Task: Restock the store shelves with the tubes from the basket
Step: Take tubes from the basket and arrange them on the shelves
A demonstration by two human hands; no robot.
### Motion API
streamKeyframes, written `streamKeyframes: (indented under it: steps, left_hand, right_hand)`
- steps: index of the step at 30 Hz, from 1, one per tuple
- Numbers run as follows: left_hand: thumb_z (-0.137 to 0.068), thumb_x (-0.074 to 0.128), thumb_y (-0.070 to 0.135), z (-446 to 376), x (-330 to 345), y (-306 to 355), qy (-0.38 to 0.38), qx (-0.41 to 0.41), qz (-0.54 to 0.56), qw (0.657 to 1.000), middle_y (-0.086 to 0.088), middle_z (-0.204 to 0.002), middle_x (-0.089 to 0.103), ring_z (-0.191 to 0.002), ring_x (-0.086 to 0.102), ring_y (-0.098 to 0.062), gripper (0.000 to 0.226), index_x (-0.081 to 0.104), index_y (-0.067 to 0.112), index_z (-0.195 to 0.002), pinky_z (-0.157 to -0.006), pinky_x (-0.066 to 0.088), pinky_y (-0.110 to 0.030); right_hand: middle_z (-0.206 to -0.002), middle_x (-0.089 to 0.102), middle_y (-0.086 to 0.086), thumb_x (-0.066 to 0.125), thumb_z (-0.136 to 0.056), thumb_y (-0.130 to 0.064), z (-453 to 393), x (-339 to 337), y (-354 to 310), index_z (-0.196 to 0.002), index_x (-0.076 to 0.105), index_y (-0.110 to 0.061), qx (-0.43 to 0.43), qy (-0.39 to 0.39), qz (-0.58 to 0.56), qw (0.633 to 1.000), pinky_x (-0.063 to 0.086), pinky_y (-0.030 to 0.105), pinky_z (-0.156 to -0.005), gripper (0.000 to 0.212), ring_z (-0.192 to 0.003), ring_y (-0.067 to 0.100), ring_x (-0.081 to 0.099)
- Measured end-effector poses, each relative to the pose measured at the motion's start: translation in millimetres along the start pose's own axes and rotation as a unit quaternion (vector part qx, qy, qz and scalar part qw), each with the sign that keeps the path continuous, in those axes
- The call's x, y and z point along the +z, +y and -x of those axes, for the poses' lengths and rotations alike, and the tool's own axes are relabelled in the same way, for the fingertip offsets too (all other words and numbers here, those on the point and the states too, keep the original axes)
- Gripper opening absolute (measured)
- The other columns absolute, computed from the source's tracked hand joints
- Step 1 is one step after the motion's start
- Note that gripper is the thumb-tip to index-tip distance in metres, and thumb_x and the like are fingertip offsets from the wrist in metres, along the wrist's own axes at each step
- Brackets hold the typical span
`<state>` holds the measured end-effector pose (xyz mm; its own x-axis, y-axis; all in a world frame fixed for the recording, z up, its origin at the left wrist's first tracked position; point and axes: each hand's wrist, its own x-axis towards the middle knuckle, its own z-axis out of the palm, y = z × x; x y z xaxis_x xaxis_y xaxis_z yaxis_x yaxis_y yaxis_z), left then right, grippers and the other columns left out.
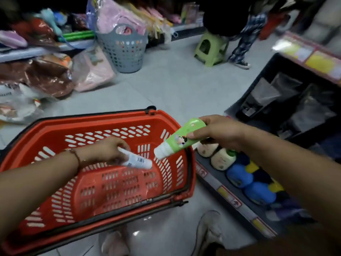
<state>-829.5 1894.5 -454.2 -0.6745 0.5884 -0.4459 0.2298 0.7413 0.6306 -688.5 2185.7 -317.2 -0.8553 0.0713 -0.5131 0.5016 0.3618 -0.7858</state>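
- Head view: a red plastic shopping basket (96, 182) sits on the pale tiled floor (175, 84), its black handles folded down along the rim.
- The left hand (108, 150) reaches inside the basket, fingers curled around a white tube (136, 160) with a barcode on its side; the tube lies slanted, its cap end pointing right, above the basket's floor.
- The right hand (219, 132) grips a green tube (180, 139) near its flat crimped end, thumb across the front; the white cap points down and left, over the basket's right rim.
- Just right of the basket runs a low store shelf (230, 196) with price tags on its edge, holding cream bottles (221, 158) and blue and yellow containers (258, 189).
- Above it another dark shelf (258, 89) carries items in clear wrap.
- Across the aisle stand a grey perforated basket (125, 50), a green plastic stool (210, 48), and bagged goods (36, 76) on the left.
- A second person's patterned trouser leg and sneaker (243, 64) show beside the stool.
- The wearer's pale shoes (208, 231) show at the bottom edge.
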Motion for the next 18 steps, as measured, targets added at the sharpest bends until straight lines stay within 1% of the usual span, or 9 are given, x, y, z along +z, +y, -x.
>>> streamKeyframes:
  steps: [3, 4, 6, 9, 10, 13, 15, 16, 18]
  left_hand:
    - [-0.069, 0.083, 0.014, 49, -16, 64, 0.046, 0.071, 0.198, 0.976, 0.006, -0.086, 0.076, -0.070, 0.065, -0.009, 0.028, 0.076, 0.027, -0.093, -0.070, 0.052, -0.029]
    - [-0.065, 0.082, 0.016, 66, -15, 88, 0.044, 0.092, 0.255, 0.962, 0.006, -0.089, 0.076, -0.075, 0.066, -0.010, 0.034, 0.075, 0.027, -0.096, -0.073, 0.051, -0.030]
    - [-0.064, 0.076, 0.012, 97, -6, 136, 0.014, 0.127, 0.387, 0.913, -0.004, -0.097, 0.076, -0.083, 0.067, -0.018, 0.038, 0.075, 0.021, -0.101, -0.075, 0.052, -0.031]
    - [-0.083, 0.068, 0.009, 136, 17, 195, -0.018, 0.151, 0.534, 0.832, -0.012, -0.100, 0.072, -0.089, 0.064, -0.022, 0.023, 0.069, 0.007, -0.107, -0.071, 0.056, -0.030]
    - [-0.085, 0.065, 0.013, 145, 28, 209, -0.019, 0.144, 0.571, 0.808, -0.009, -0.095, 0.072, -0.088, 0.063, -0.020, 0.018, 0.068, 0.009, -0.103, -0.071, 0.056, -0.030]
    - [-0.070, 0.079, 0.029, 156, 70, 240, -0.056, 0.092, 0.665, 0.739, -0.011, -0.098, 0.074, -0.096, 0.068, -0.025, 0.027, 0.076, 0.011, -0.090, -0.091, 0.054, -0.045]
    - [-0.074, 0.077, 0.033, 154, 102, 257, -0.118, 0.044, 0.703, 0.700, -0.010, -0.090, 0.075, -0.085, 0.073, -0.024, 0.020, 0.081, 0.014, -0.080, -0.078, 0.060, -0.045]
    - [-0.081, 0.071, 0.032, 152, 117, 267, -0.155, 0.026, 0.707, 0.689, -0.009, -0.093, 0.074, -0.086, 0.073, -0.023, 0.022, 0.081, 0.013, -0.088, -0.073, 0.061, -0.044]
    - [-0.081, 0.070, 0.031, 147, 147, 290, -0.207, -0.011, 0.700, 0.683, -0.010, -0.113, 0.068, -0.103, 0.066, -0.028, 0.035, 0.074, 0.010, -0.109, -0.083, 0.056, -0.047]
  right_hand:
    - [-0.103, 0.071, 0.002, 0.079, -0.071, -0.023, 66, -24, 11, -0.103, 0.067, -0.019, -0.017, 0.057, -0.219, 0.974, 0.050, 0.032, -0.092, 0.035, -0.098, 0.014, 0.065]
    - [-0.102, 0.071, 0.002, 0.077, -0.068, -0.025, 88, -28, 15, -0.104, 0.065, -0.019, -0.024, 0.083, -0.296, 0.951, 0.054, 0.033, -0.089, 0.039, -0.095, 0.015, 0.067]
    - [-0.089, 0.074, 0.003, 0.068, -0.074, -0.025, 128, -33, 27, -0.101, 0.064, -0.015, -0.041, 0.130, -0.441, 0.887, 0.060, 0.029, -0.066, 0.029, -0.077, 0.016, 0.073]
    - [-0.071, 0.072, 0.007, 0.066, -0.082, -0.025, 168, -35, 41, -0.092, 0.064, -0.008, -0.061, 0.166, -0.575, 0.799, 0.059, 0.033, -0.053, 0.020, -0.062, 0.020, 0.073]
    - [-0.068, 0.071, 0.008, 0.075, -0.075, -0.022, 173, -35, 46, -0.088, 0.065, -0.007, -0.074, 0.162, -0.595, 0.784, 0.059, 0.034, -0.052, 0.022, -0.059, 0.021, 0.072]
    - [-0.072, 0.070, 0.010, 0.100, -0.033, -0.010, 174, -33, 75, -0.083, 0.072, -0.003, -0.111, 0.128, -0.645, 0.745, 0.058, 0.033, -0.053, 0.057, -0.058, 0.022, 0.069]
    - [-0.075, 0.071, 0.011, 0.095, -0.044, -0.005, 174, -28, 92, -0.088, 0.069, -0.004, -0.094, 0.122, -0.671, 0.726, 0.060, 0.031, -0.056, 0.052, -0.060, 0.022, 0.069]
    - [-0.074, 0.070, 0.011, 0.086, -0.059, -0.005, 175, -25, 97, -0.091, 0.066, -0.003, -0.077, 0.123, -0.673, 0.725, 0.059, 0.031, -0.057, 0.038, -0.059, 0.022, 0.069]
    - [-0.073, 0.068, 0.012, 0.066, -0.080, -0.014, 184, -26, 98, -0.092, 0.064, -0.002, -0.046, 0.141, -0.674, 0.723, 0.058, 0.031, -0.057, 0.017, -0.056, 0.021, 0.068]
